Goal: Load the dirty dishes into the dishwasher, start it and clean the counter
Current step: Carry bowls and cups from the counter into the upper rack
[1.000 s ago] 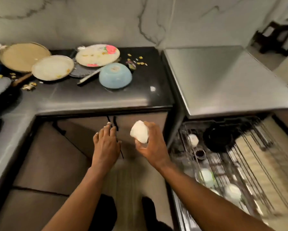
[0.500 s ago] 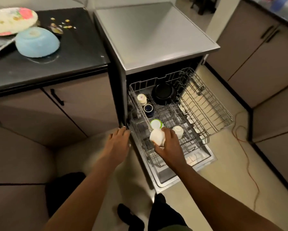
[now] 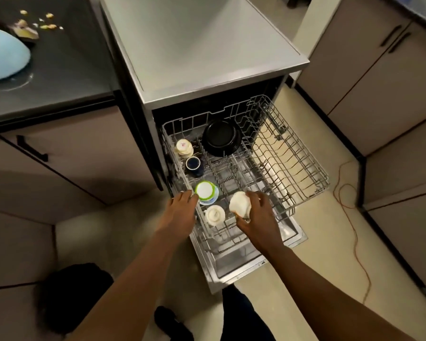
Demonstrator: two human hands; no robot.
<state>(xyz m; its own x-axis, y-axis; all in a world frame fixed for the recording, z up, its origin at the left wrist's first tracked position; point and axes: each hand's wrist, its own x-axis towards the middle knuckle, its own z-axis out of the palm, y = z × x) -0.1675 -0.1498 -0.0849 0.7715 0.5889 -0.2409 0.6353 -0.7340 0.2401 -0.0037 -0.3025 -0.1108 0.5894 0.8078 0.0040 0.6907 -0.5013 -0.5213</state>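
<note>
White cup (image 3: 240,204), small, rounded, gripped by right-hand fingers (image 3: 261,200), left-hand fingers (image 3: 186,196) relaxed

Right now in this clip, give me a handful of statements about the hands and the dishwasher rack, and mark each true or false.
1. The right hand holds a white cup over the pulled-out rack. True.
2. The left hand holds a plate. False: it holds nothing and rests at the rack's left edge, beside the green-rimmed cup.
3. A black bowl sits at the back of the rack. True.
4. The rack's right half is packed with plates. False: only bare wire tines show there.
5. The blue bowl is already in the rack. False: it lies upside down on the dark counter.
</note>
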